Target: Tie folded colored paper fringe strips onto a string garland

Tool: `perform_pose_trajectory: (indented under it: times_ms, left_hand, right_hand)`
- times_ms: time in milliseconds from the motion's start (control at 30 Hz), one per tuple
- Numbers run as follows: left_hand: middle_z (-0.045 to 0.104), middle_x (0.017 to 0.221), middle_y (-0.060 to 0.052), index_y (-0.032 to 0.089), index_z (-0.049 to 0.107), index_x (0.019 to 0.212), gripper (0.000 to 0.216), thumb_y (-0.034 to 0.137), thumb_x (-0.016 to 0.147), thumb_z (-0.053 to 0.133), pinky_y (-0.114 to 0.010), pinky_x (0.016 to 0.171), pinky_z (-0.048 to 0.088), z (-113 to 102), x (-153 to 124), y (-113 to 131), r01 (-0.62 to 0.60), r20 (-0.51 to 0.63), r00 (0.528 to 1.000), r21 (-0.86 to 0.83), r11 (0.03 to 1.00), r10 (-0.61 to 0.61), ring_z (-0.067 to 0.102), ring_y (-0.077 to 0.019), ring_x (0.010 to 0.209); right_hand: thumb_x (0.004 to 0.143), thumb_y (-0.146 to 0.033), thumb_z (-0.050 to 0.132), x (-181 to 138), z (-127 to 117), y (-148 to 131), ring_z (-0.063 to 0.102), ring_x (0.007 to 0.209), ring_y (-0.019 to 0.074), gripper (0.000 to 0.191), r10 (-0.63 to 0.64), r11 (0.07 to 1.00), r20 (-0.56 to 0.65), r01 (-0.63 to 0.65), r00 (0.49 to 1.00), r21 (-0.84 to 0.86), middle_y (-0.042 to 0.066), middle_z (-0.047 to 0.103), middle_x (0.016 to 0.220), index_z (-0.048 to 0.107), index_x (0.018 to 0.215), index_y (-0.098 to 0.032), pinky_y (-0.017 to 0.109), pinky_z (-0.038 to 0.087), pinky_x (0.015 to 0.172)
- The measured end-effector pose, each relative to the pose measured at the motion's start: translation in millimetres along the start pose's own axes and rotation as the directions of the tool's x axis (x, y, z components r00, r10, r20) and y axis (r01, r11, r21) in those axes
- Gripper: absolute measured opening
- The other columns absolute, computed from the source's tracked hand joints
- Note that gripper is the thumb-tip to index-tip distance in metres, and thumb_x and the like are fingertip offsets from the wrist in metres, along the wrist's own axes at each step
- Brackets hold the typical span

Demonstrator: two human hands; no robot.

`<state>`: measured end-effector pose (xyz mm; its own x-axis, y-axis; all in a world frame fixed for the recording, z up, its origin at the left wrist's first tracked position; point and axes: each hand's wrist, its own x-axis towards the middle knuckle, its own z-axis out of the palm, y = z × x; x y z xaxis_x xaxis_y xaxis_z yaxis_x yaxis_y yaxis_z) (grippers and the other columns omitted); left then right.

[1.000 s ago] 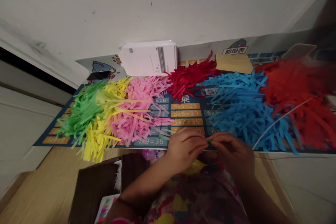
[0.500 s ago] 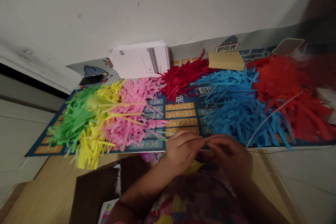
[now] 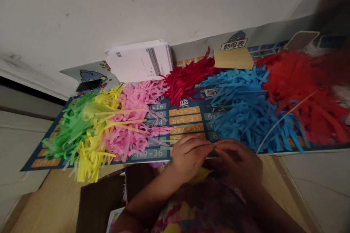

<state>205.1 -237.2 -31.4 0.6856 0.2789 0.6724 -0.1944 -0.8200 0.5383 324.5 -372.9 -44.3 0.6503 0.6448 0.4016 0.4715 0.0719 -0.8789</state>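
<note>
My left hand (image 3: pixel 188 154) and my right hand (image 3: pixel 239 160) meet fingertip to fingertip at the near edge of a blue multiplication-table mat (image 3: pixel 186 120). Both hands are pinched closed on a small thin dark green piece (image 3: pixel 215 147) between them; I cannot make out what it is. Piles of cut paper strips lie on the mat: green (image 3: pixel 72 125), yellow (image 3: pixel 91 151), pink (image 3: pixel 131 123), dark red (image 3: pixel 188 80), blue (image 3: pixel 243 111) and bright red (image 3: pixel 303 94). The blue pile is nearest my right hand, the pink one nearest my left.
A white stack of paper (image 3: pixel 139 62) and a wooden block (image 3: pixel 232 59) lean by the wall. A black phone (image 3: pixel 89 85) lies at the mat's far left. A brown cardboard box (image 3: pixel 101 200) stands by my left forearm. A thin white cord (image 3: pixel 284 116) crosses the blue and red piles.
My hands stay pinched together in about the same place. The view has shifted, so the mat and piles sit slightly further left and lower.
</note>
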Motion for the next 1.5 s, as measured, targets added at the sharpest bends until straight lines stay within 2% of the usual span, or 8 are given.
perform_pose_trajectory:
  times_ms: [467,667,800,1100,1200,1267,1367,1500]
  left_hand:
    - [0.072,0.086,-0.002,0.020,0.071,0.090,0.011,0.009,0.088,0.066,-0.020,0.073,0.056,11.6,17.1,-12.8,0.134,0.078,0.989,-0.150,0.979,-0.124,0.069,-0.0131,0.080]
    - [0.065,0.079,0.000,0.020,0.073,0.075,0.008,0.018,0.082,0.074,-0.021,0.070,0.050,12.6,26.3,-5.6,0.560,0.238,0.827,-0.419,0.714,-0.509,0.063,-0.0129,0.076]
    - [0.064,0.082,-0.003,0.018,0.071,0.075,0.008,0.022,0.081,0.074,-0.025,0.075,0.048,14.3,24.6,-4.2,0.661,0.311,0.740,-0.499,0.560,-0.596,0.061,-0.0158,0.081]
    - [0.068,0.089,-0.004,0.019,0.068,0.081,0.009,0.019,0.077,0.076,-0.025,0.075,0.050,23.9,15.7,-2.7,0.574,0.261,0.817,-0.456,0.680,-0.515,0.065,-0.0168,0.085]
    - [0.068,0.078,-0.002,0.019,0.068,0.078,0.005,0.020,0.081,0.072,-0.022,0.065,0.048,21.4,13.3,-7.1,0.609,0.276,0.793,-0.319,0.726,-0.543,0.064,-0.0148,0.072]
    - [0.068,0.074,-0.002,0.019,0.068,0.078,0.008,0.024,0.085,0.067,-0.022,0.060,0.047,15.9,13.0,-8.7,0.631,0.324,0.770,-0.264,0.730,-0.549,0.064,-0.0145,0.067]
    - [0.070,0.077,-0.003,0.020,0.070,0.079,0.014,0.025,0.089,0.062,-0.023,0.065,0.050,8.7,14.4,-7.6,0.569,0.392,0.800,-0.261,0.780,-0.454,0.066,-0.0157,0.072]
    - [0.072,0.079,-0.004,0.021,0.074,0.081,0.012,0.022,0.087,0.064,-0.022,0.067,0.052,9.5,17.3,-1.6,0.496,0.360,0.850,-0.300,0.815,-0.385,0.068,-0.0160,0.074]
  right_hand:
    - [0.088,-0.023,0.069,17.8,-5.7,8.3,0.070,0.078,0.0144,0.002,-0.008,1.000,0.079,0.006,0.997,0.024,0.002,0.075,0.084,0.071,0.088,-0.023,0.025,0.055,0.073]
    - [0.087,-0.030,0.071,21.0,-16.5,5.9,0.071,0.078,0.0149,0.010,0.101,0.990,0.180,-0.117,0.979,0.083,0.002,0.075,0.087,0.075,0.095,-0.025,0.024,0.056,0.071]
    - [0.086,-0.022,0.068,21.9,-17.2,7.9,0.070,0.074,0.0151,0.009,0.090,0.995,0.145,-0.095,0.985,0.027,0.001,0.075,0.081,0.076,0.087,-0.025,0.024,0.055,0.069]
    - [0.086,-0.019,0.062,11.0,-4.2,8.8,0.064,0.067,0.0131,0.011,0.058,0.995,0.079,-0.052,0.995,-0.080,0.000,0.070,0.076,0.071,0.084,-0.023,0.023,0.051,0.063]
    - [0.088,-0.027,0.063,27.8,-37.0,22.3,0.067,0.071,0.0149,0.011,0.013,0.984,0.058,-0.002,0.998,-0.178,0.002,0.073,0.082,0.074,0.090,-0.025,0.024,0.051,0.064]
    - [0.086,-0.036,0.065,53.4,-85.2,38.1,0.069,0.077,0.0180,0.016,0.008,0.936,-0.175,-0.069,0.985,-0.346,0.004,0.075,0.087,0.076,0.091,-0.025,0.027,0.052,0.068]
    - [0.086,-0.038,0.061,102.6,-168.0,67.6,0.069,0.090,0.0250,0.023,0.026,0.741,-0.621,-0.432,0.783,-0.514,0.010,0.076,0.091,0.076,0.086,-0.020,0.035,0.050,0.083]
    - [0.074,-0.042,0.073,150.1,-219.4,101.6,0.066,0.077,0.0279,0.029,0.317,0.556,-0.633,-0.678,0.707,-0.480,0.013,0.069,0.066,0.067,0.061,-0.017,0.034,0.047,0.067]
